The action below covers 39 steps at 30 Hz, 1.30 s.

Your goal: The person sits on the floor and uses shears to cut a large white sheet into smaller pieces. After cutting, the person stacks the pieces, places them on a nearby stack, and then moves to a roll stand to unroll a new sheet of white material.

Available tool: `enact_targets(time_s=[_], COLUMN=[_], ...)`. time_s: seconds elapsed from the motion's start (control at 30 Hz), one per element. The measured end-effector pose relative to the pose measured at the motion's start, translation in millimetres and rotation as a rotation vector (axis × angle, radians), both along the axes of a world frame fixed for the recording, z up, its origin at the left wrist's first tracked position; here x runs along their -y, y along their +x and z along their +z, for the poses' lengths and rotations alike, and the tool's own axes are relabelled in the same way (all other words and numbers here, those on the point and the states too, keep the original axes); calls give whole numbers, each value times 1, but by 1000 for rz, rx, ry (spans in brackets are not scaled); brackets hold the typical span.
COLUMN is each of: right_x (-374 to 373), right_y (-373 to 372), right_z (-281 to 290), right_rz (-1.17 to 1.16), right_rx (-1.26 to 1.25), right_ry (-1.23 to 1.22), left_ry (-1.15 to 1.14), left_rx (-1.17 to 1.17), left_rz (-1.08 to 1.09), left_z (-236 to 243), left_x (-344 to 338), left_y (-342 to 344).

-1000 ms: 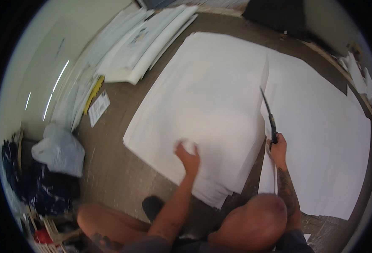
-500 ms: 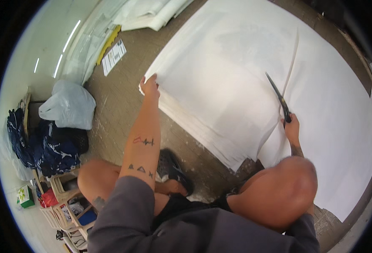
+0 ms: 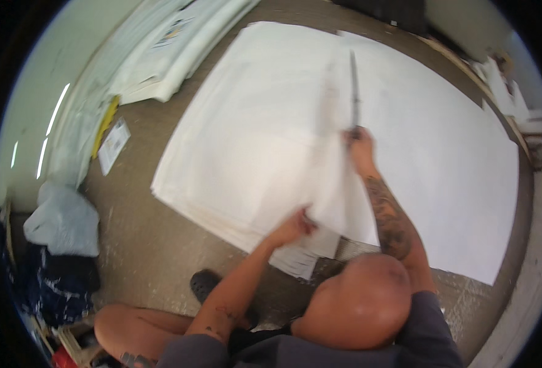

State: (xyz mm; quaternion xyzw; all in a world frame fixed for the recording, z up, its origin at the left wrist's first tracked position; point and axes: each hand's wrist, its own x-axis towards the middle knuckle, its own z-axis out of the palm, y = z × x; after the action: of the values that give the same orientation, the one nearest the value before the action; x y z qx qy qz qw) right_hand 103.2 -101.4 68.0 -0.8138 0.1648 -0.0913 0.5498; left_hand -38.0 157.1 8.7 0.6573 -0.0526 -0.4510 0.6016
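The right hand [image 3: 362,150] grips black scissors [image 3: 356,101]; whether the blurred left hand [image 3: 297,227] grips, I cannot tell. The white sheets [image 3: 246,122] seem light, floppy, easily creased: best held by edges.

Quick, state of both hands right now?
Left hand: blurred, at the white sheets; whether it grips one cannot be told.
Right hand: closed around the dark scissors.
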Motion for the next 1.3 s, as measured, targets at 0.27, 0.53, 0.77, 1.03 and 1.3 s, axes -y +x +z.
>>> enact_targets(time_s=[0.27, 0.53, 0.77, 1.03, 1.3], right_x=[25, 7, -26, -52, -66], right_y=[-157, -437, -456, -394, -339], right_z=[18, 15, -8, -40, -50], right_rz=[225, -84, -245, -328, -402], right_rx=[-105, -614, -590, -456, -383], right_ry=[415, 678, 873, 1083, 1201], left_ry=[-47, -20, 513, 534, 242], left_rx=[-359, -260, 1225, 1301, 1347], left_rz=[900, 1147, 277, -242, -415], left_z=[5, -20, 4, 2, 0], left_x=[110, 24, 71, 147, 132], left_y=[3, 97, 27, 21, 41])
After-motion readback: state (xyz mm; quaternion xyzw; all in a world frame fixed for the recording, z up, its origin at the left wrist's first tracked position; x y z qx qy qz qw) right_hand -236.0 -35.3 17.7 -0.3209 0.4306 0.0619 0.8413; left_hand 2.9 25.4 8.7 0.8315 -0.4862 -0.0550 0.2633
